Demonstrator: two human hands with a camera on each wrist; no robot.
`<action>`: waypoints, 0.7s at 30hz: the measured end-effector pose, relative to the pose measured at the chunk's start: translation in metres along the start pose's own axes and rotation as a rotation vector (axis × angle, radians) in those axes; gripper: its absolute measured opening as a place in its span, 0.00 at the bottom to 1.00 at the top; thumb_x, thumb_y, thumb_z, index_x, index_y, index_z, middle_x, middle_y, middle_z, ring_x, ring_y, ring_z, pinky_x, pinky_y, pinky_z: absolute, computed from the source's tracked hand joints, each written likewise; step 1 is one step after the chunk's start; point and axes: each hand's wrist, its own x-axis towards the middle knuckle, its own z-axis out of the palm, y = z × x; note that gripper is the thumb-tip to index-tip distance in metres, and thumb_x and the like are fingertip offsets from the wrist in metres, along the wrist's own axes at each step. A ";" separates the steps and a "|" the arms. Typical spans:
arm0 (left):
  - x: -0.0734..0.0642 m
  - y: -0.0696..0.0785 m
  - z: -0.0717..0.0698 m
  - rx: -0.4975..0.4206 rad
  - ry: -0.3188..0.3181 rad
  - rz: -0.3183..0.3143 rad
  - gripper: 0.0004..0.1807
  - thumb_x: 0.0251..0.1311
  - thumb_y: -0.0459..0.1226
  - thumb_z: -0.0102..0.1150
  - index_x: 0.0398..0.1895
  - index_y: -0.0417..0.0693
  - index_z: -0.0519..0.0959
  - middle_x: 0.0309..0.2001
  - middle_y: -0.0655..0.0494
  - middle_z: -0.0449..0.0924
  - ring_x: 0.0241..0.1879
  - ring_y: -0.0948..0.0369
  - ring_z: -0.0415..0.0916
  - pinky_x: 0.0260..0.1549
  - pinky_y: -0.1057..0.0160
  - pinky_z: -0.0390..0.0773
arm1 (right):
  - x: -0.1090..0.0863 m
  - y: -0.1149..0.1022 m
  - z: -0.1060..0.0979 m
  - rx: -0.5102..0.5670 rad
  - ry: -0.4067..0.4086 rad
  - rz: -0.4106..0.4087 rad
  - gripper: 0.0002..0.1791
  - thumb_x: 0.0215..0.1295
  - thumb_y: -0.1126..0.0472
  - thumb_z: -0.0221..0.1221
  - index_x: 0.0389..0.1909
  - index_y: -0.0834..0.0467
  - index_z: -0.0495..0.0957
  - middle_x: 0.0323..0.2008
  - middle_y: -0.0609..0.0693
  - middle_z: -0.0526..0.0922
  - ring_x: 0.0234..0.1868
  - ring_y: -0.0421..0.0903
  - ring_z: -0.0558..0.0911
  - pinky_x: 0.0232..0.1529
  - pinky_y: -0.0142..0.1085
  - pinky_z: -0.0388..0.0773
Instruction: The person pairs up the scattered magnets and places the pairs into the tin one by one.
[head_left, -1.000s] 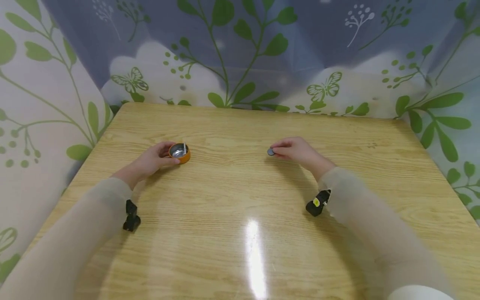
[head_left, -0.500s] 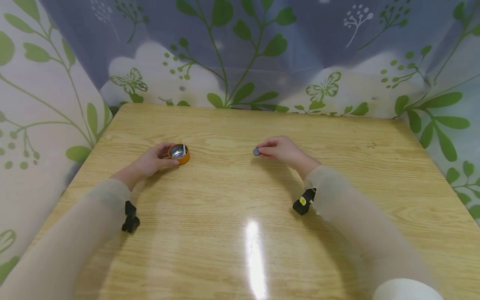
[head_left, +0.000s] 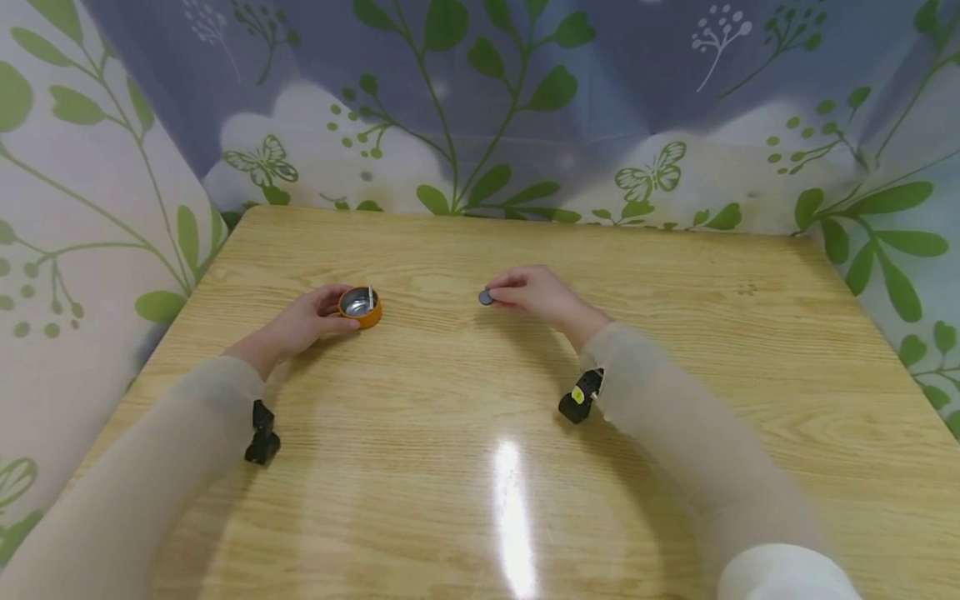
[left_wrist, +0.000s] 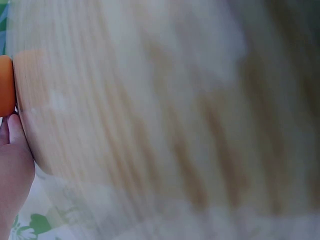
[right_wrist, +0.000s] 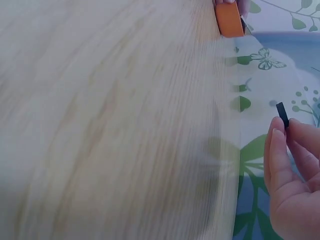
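On the left of the table my left hand point(head_left: 303, 321) holds a small round orange bowl point(head_left: 370, 319) with a shiny metal inside. Its thumb lies along the near side and its fingers along the far side. A thin white stick point(head_left: 371, 297) leans inside the bowl. Right of it, my right hand point(head_left: 536, 296) pinches a small dark grey disc point(head_left: 485, 297) between thumb and fingers, above the tabletop. The right wrist view shows the disc point(right_wrist: 282, 114) edge-on. Only a bit of the orange bowl point(left_wrist: 6, 86) and the left hand point(left_wrist: 15, 170) shows in the left wrist view.
Both hands are over a light wood-grain table point(head_left: 420, 392) with a bright glare streak near its front. Patterned cloth point(head_left: 510, 175) with green leaves hangs behind the table and at both sides. Each wrist wears a black camera point(head_left: 577, 400).
My right hand has moved left across the table with the grey disc, nearing the bowl. The left hand and the orange bowl have stayed in place.
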 end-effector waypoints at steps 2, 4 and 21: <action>0.000 0.000 0.000 -0.008 -0.001 0.003 0.39 0.60 0.37 0.61 0.69 0.37 0.53 0.66 0.37 0.57 0.67 0.47 0.52 0.63 0.49 0.53 | 0.003 -0.002 0.005 0.013 0.000 0.001 0.15 0.66 0.69 0.54 0.51 0.70 0.74 0.51 0.62 0.77 0.49 0.50 0.79 0.52 0.39 0.74; 0.000 0.000 0.000 -0.017 0.001 0.005 0.39 0.59 0.36 0.61 0.69 0.37 0.52 0.66 0.37 0.57 0.67 0.47 0.52 0.63 0.50 0.53 | 0.005 -0.003 0.010 0.015 -0.003 -0.007 0.15 0.65 0.69 0.55 0.51 0.70 0.74 0.50 0.62 0.77 0.48 0.50 0.79 0.52 0.40 0.74; -0.001 0.000 0.002 -0.075 0.020 0.019 0.37 0.59 0.32 0.60 0.66 0.32 0.52 0.64 0.36 0.58 0.65 0.48 0.54 0.63 0.52 0.54 | 0.024 -0.025 0.060 0.113 -0.050 -0.024 0.13 0.63 0.71 0.56 0.47 0.72 0.75 0.47 0.63 0.79 0.44 0.50 0.81 0.52 0.40 0.73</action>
